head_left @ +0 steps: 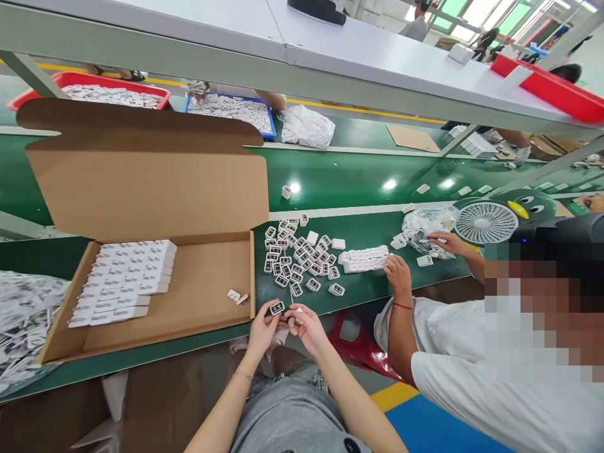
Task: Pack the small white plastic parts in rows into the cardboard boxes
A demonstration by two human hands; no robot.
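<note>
Working at the near edge of the green bench [363, 286], we hold a white plastic housing [277, 307] in our left hand [262, 328], thumb and fingers closed on its sides, its framed dark face turned up, just right of the cardboard box [212, 277] at its near right corner. Beside it our right hand [307, 326] is nearly closed, fingertips pinching what looks like a small white part [299, 310]. We judge the housing light, stiff and a little slick, best taken by its side walls, with fingers kept off the framed face, likely its most easily marred part. Inside the box, loose pieces [233, 294] lie toward the near right corner; printed white cartons [125, 277] fill rows along the left edge. Beyond our hands, similar housings [304, 257] cluster off the box's right edge; farther right, a co-worker's hand [399, 274] touches a row of white pieces [365, 259]. Past the bench's far edge, one more housing [286, 192] sits on the green conveyor belt [349, 170].
</note>
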